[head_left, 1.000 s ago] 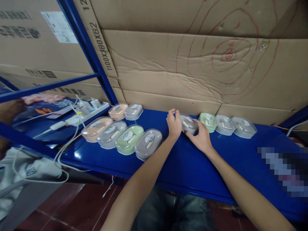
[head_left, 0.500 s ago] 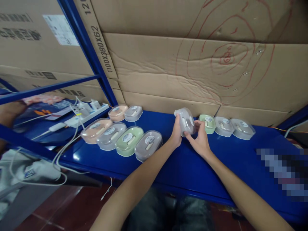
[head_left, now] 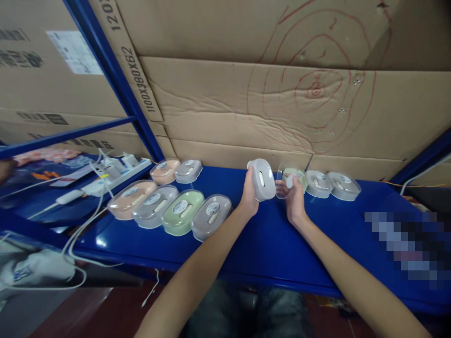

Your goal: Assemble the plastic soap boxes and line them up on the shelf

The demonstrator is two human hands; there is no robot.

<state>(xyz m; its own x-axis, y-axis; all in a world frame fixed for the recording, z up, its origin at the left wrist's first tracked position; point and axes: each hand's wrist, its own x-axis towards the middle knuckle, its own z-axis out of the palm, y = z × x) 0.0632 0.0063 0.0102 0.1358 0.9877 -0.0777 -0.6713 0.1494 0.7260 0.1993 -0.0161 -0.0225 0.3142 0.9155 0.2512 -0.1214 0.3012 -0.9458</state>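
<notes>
Above a blue shelf (head_left: 275, 244), the left hand (head_left: 249, 195) gripped a grey case (head_left: 263, 179) holding a pale insert, while the right hand (head_left: 294, 202) pinched its clear lid (head_left: 286, 182) just beside it.

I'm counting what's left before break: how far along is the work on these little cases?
Underway: the left hand holds a grey case and the right hand its clear lid, just separated. Six lidded cases left and three right sit closed on the blue shelf.
</notes>
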